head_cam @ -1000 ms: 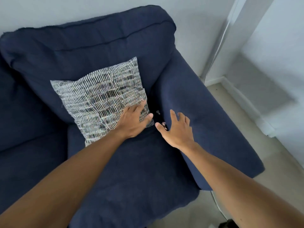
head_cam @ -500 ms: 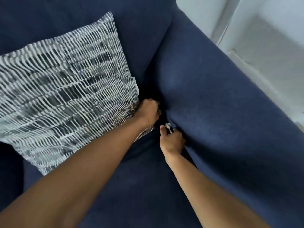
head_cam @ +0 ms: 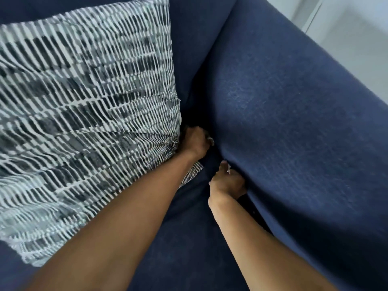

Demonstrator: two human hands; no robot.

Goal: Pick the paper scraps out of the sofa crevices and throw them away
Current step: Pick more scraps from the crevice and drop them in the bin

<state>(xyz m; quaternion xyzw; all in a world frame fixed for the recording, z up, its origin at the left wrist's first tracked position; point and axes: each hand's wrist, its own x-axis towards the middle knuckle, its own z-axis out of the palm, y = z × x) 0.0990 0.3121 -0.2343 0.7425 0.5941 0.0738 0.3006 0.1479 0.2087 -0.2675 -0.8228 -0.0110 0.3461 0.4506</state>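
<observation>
I am looking down at a navy blue sofa (head_cam: 178,238), into the dark crevice (head_cam: 206,122) between seat and armrest (head_cam: 294,122). My left hand (head_cam: 195,143) is curled into a fist at the crevice, beside the pillow's corner, and a small pale paper scrap (head_cam: 210,140) shows at its fingertips. My right hand (head_cam: 227,182) presses against the armrest's inner side lower down. It pinches another tiny white scrap (head_cam: 228,170) between thumb and fingers. The depth of the crevice is hidden in shadow.
A grey-and-white striped throw pillow (head_cam: 84,101) leans on the back cushion (head_cam: 193,38) at the left, and my left forearm pushes its corner aside. A white wall and pale floor (head_cam: 357,38) lie beyond the armrest at top right.
My head has moved closer to the crevice. Both hands went from open and spread to closed, the left deeper by the pillow corner, the right pinching a scrap against the armrest.
</observation>
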